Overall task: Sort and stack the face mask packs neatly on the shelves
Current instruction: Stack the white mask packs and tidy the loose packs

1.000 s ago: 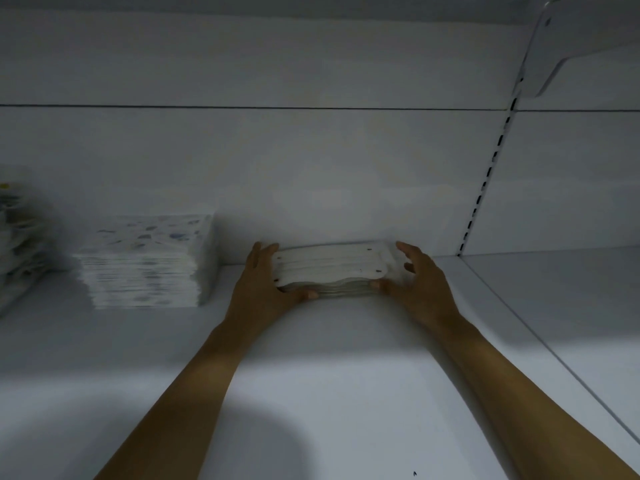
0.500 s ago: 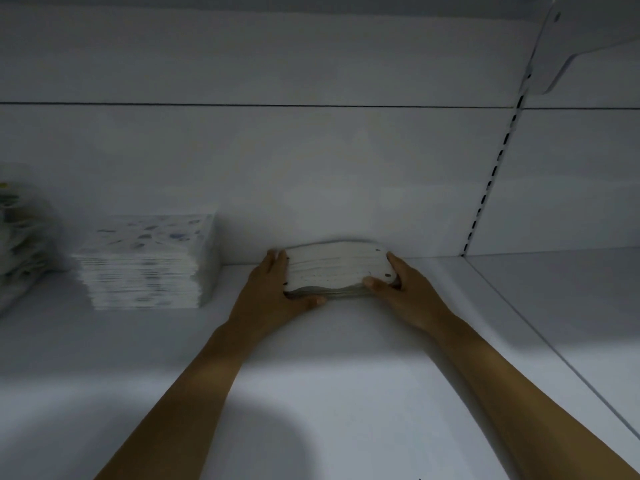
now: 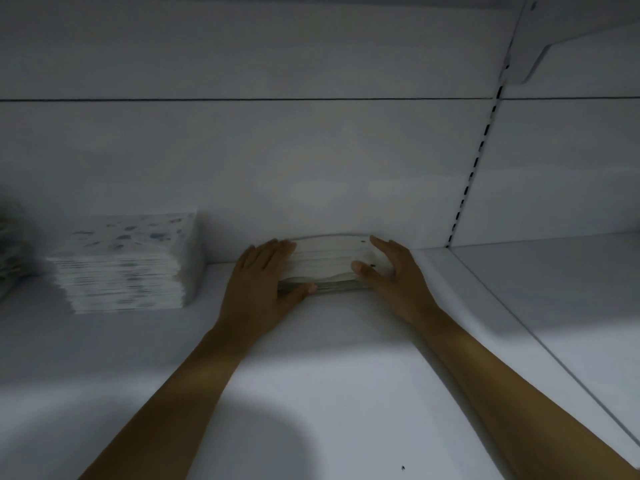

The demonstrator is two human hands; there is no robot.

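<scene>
shift: white mask stack (image 3: 329, 263) now pushed back against rear wall (image 3: 311, 168).
hands: left hand (image 3: 258, 285), right hand (image 3: 391, 275) clasp its ends.
axis: left-right, between palms.

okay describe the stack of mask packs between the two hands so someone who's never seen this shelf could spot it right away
On the white shelf, look along the back wall, left of the slotted upright. The plain white stack lies there, held at its ends between the left hand and right hand. Unlike the taller speckled stack further left, it is low, unpatterned and wavy-edged.
</scene>
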